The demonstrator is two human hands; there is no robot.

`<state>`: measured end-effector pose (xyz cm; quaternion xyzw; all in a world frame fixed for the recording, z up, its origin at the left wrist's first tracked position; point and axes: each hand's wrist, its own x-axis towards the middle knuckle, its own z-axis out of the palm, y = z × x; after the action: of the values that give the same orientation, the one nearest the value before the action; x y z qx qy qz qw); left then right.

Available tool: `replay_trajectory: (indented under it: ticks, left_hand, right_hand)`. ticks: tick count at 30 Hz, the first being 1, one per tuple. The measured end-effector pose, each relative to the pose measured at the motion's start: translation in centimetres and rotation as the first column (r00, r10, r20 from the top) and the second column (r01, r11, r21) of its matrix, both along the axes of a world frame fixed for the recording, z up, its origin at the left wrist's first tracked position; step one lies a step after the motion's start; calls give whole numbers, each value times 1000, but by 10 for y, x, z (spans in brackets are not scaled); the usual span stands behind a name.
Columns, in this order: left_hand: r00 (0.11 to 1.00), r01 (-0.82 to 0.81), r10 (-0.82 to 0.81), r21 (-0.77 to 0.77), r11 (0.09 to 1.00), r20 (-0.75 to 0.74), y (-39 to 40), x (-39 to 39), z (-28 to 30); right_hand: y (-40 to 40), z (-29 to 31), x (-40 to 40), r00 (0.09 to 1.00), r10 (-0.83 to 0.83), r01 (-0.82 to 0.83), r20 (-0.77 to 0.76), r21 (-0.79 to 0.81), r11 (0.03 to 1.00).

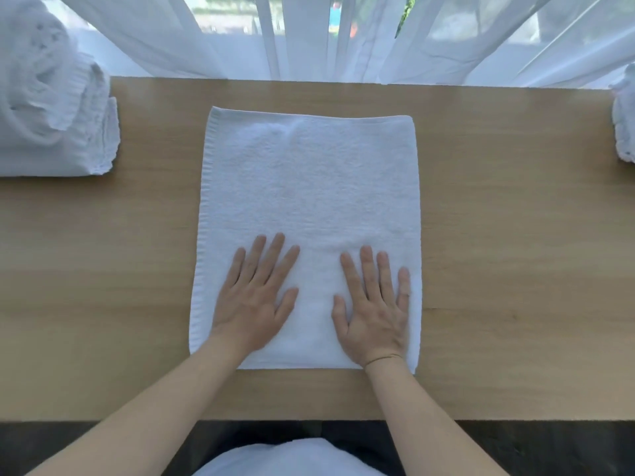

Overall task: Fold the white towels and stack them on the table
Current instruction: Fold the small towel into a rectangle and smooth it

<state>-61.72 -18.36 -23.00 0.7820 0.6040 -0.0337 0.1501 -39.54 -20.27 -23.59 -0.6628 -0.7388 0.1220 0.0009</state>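
Observation:
A white towel (309, 187) lies flat as a tall rectangle in the middle of the wooden table (515, 235). My left hand (256, 297) presses palm-down on its near left part, fingers straight and spread. My right hand (374, 304) lies flat on its near right part in the same way. Neither hand grips the cloth. A heap of loose white towels (51, 108) sits at the table's far left. Another white towel pile (625, 125) shows at the far right edge, mostly cut off.
Sheer white curtains (309, 36) hang along the table's far edge in front of a window. The table's near edge runs just below my forearms, with dark floor (86, 441) under it. Bare wood lies on both sides of the flat towel.

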Motion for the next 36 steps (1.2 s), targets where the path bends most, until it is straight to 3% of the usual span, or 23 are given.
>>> replay_trajectory:
  ticks: [6, 12, 14, 17, 19, 21, 24, 26, 28, 30, 32, 33, 36]
  left_hand:
    - [926, -379, 377, -83, 922, -37, -58, -40, 4]
    - [942, -312, 320, -83, 946, 101, -71, 49, 8]
    - [883, -460, 466, -104, 882, 45, -70, 77, 7]
    - [799, -581, 592, -119, 805, 101, -60, 92, 9]
    - [804, -573, 583, -108, 812, 121, -54, 86, 9]
    - [867, -491, 495, -77, 868, 51, -44, 68, 8]
    - [972, -229, 223, -89, 969, -68, -14, 26, 5]
    - [989, -127, 114, -156, 979, -93, 15, -5, 9]
    - [978, -206, 203, -189, 960, -34, 35, -19, 21]
    - [950, -298, 302, -62, 953, 73, 35, -5, 29]
    - [924, -346, 339, 11, 938, 178, 18, 29, 27]
    - [912, -361, 359, -28, 932, 197, 6, 47, 24]
    - [937, -348, 350, -67, 935, 16, -25, 76, 5]
  right_hand:
    - [0, 3, 0, 1000, -19, 19, 16, -31, 999]
    - [13, 15, -3, 999, -45, 43, -31, -57, 997]
    - [37, 22, 4, 996, 33, -32, -84, 10, 999]
    - [64, 19, 23, 960, 277, -274, -41, 57, 960]
    - [68, 11, 35, 919, 393, -394, -37, -24, 919]
    - [61, 8, 42, 910, 411, -414, -53, -85, 906]
    - [30, 9, 38, 960, 275, -278, -51, -102, 955]
    - [-1, 12, 18, 989, 143, -147, -38, -106, 983]
    - [-30, 20, -6, 996, 72, -78, -56, -109, 991]
    - [-40, 27, -19, 989, 94, -106, -117, -101, 989]
    - [-29, 26, -16, 974, 148, -152, -169, -12, 988]
    - [-20, 22, -12, 969, 168, -164, -180, 41, 986]
    - [10, 12, 3, 955, 257, -255, -147, 31, 967]
